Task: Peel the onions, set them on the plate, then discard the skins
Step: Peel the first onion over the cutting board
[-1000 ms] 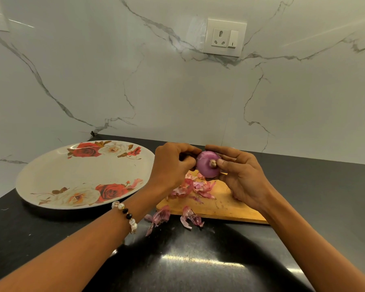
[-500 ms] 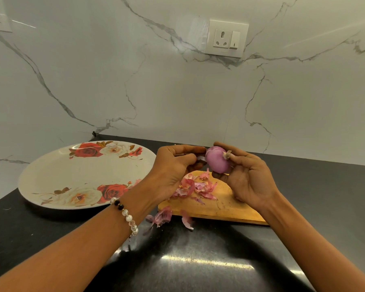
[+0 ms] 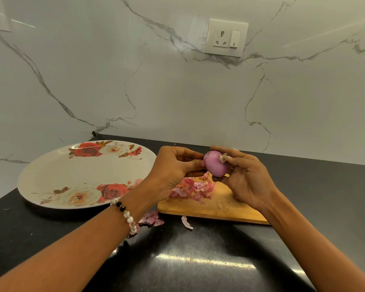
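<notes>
Purple and nearly bare, the onion [image 3: 216,166] is hovering over the cutting board [image 3: 223,204], right hand [image 3: 246,178] gripping it, left hand [image 3: 173,168] pinching its left side, plate [image 3: 51,175] lying further left.

Bare forearms, no sleeves; left wrist wears beaded bracelet [image 3: 125,216], white pearl-like, clear and black beads.

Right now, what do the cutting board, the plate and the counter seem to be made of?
Cutting board: looks like wood, matte yellow-brown with scratch marks. Plate: possibly melamine or glazed ceramic, glossy cream with printed roses; the look leaves it open. Counter: seems polished dark stone, since it mirrors the light.
</notes>
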Available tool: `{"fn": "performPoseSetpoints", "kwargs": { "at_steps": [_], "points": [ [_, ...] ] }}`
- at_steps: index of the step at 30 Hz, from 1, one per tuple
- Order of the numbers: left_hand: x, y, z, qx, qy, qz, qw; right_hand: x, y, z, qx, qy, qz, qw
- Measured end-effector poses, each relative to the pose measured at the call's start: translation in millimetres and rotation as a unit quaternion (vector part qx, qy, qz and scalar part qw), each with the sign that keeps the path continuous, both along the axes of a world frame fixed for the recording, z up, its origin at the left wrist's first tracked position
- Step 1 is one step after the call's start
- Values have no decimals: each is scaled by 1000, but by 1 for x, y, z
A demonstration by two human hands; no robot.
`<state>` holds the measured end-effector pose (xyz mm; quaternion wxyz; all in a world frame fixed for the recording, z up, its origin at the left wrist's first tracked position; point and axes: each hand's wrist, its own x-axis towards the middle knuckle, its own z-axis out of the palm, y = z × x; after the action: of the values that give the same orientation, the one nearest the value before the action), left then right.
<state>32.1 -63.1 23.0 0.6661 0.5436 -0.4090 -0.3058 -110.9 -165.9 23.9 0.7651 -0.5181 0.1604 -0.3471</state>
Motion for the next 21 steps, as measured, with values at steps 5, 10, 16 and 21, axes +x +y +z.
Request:
{"fn": "performPoseSetpoints", "kwargs": {
  "at_steps": [5,10,16,21],
  "points": [
    [1,-1,1,-12,-37,6,999,0,0,0,13,-7,4,1000],
    [1,-6,-4,-12,-13,22,1000,1,-1,-1,30,-17,7,999],
    [-7,-7,-4,-19,187,-19,982,1,0,0,25,-38,10,999],
    [-8,-6,-3,-10,244,-38,969,-2,-2,0,36,-22,18,999]
  ]
}}
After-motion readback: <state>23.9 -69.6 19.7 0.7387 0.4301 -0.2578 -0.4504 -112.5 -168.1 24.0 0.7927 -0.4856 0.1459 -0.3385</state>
